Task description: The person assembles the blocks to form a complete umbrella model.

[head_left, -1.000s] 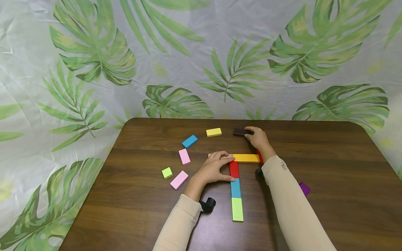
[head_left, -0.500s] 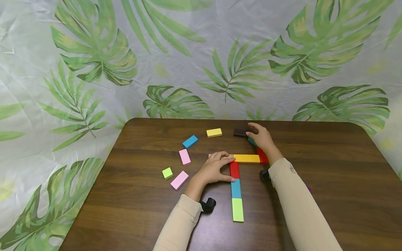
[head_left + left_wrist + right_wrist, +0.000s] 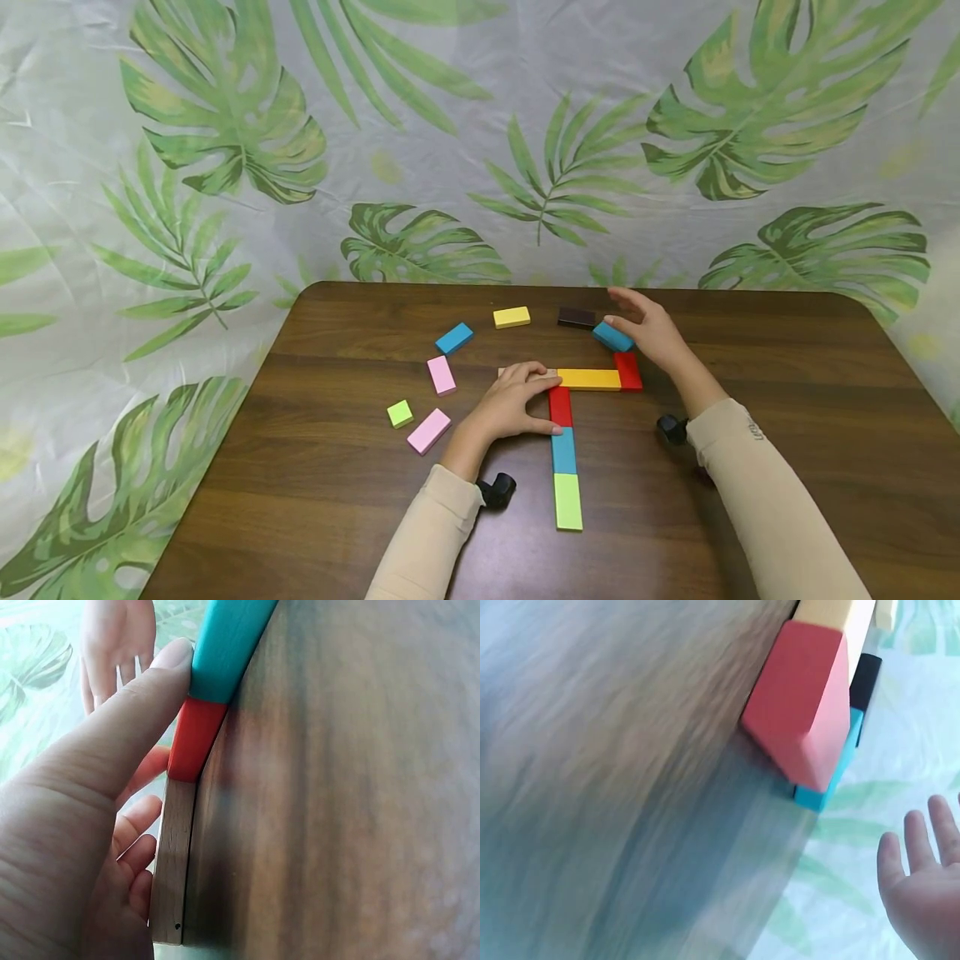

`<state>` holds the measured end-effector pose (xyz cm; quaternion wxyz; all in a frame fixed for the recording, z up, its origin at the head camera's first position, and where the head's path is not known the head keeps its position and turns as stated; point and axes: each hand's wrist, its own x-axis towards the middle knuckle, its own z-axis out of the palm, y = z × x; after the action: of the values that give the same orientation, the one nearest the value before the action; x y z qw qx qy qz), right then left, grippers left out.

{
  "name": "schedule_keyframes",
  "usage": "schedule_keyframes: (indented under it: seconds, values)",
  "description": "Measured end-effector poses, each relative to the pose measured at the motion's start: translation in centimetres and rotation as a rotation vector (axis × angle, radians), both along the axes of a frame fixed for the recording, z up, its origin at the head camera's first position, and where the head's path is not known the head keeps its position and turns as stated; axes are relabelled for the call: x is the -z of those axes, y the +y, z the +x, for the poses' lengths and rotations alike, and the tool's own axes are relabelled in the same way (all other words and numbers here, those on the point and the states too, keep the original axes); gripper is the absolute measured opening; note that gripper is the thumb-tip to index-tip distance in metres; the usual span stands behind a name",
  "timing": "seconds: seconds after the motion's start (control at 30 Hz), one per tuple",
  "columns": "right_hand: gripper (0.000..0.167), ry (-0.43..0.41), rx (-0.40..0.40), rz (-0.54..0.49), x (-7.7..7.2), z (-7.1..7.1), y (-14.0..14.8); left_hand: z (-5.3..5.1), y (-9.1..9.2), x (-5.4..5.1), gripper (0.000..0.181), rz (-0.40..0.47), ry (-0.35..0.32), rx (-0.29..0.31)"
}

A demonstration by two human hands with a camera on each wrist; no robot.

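My left hand rests over a plain wooden block, mostly hidden in the head view. Its thumb touches the line where a red block meets a blue one; a green block continues that column. From the column's top a yellow-orange block runs right to a second red block. Above that lies a tilted blue block, near a black block. My right hand is beside the tilted blue block, fingers spread, gripping nothing; its fingers show in the right wrist view.
Around the left and back of the brown table lie a light yellow block, a blue block, two pink blocks and a small green block. A leaf-patterned cloth hangs behind.
My right hand has moved right, away from the black block, uncovering the tilted blue block and the red block below it. The left hand has stayed in place.
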<state>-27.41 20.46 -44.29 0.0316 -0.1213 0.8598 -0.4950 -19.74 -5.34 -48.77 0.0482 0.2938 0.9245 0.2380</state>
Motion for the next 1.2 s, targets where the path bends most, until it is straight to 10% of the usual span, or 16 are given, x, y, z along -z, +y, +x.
schedule_keyframes:
  seconds: [0.43,1.2]
  values:
    - [0.062,0.007,-0.078,0.083,0.7,2.8,2.4,0.1,0.0,-0.3,0.075,0.002,-0.003,-0.001]
    - [0.059,-0.066,-0.178,0.203,3.2,3.3,3.8,0.1,0.0,-0.3,0.069,0.012,-0.003,0.002]
